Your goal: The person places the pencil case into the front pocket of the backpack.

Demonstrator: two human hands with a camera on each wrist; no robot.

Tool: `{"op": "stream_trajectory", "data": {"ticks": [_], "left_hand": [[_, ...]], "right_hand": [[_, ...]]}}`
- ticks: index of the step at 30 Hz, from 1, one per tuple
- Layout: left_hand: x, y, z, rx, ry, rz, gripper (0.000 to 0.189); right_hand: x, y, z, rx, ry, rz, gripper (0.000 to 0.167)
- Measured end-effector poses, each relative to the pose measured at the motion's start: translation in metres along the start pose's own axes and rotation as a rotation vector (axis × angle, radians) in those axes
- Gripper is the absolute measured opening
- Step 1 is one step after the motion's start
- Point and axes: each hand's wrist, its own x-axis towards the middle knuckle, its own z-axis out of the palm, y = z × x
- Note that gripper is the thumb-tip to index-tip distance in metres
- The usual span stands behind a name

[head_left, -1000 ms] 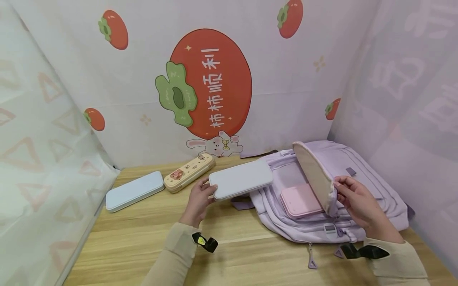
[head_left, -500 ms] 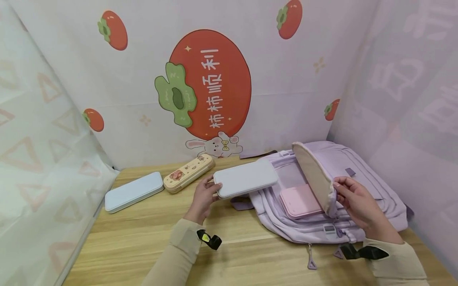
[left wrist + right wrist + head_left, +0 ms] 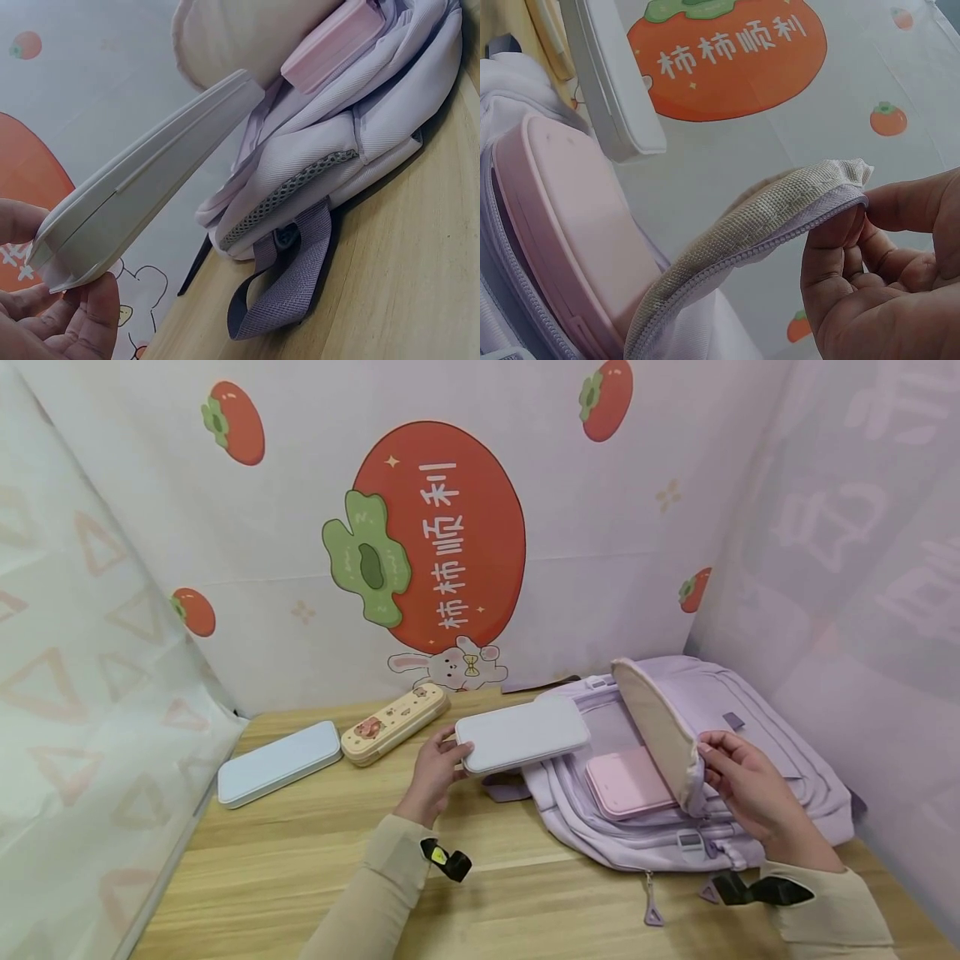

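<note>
My left hand [image 3: 435,774] pinches the near end of a white pencil case [image 3: 523,737] and holds it above the table, its far end over the edge of a lilac backpack [image 3: 750,693]. In the left wrist view the case [image 3: 150,180] tilts upward from my thumb and fingers. On the right, my right hand [image 3: 750,785] pinches the zipped edge of the backpack's front pocket flap [image 3: 660,735] and holds it raised. Inside that pocket lies a pink pencil case [image 3: 630,781], partly hidden by the flap. The right wrist view shows the flap's zipper edge [image 3: 742,259] between thumb and fingers.
A light blue pencil case [image 3: 280,763] and a cream pencil case with bear prints [image 3: 396,724] lie at the back left of the wooden table [image 3: 300,868]. Fabric walls close off the back and sides. A strap [image 3: 289,292] hangs off the backpack's side.
My left hand has carried the white pencil case a short way right, toward the backpack. The right hand keeps the flap raised in about the same place.
</note>
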Motion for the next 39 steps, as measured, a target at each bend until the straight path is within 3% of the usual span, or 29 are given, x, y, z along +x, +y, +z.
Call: {"op": "stream_trajectory", "data": {"ticks": [39], "left_hand": [[0.004,-0.009,0.039,0.054,-0.007,-0.052,0.052]], "right_hand": [[-0.001,0.001,-0.001,-0.008,0.000,0.003,0.029]]}}
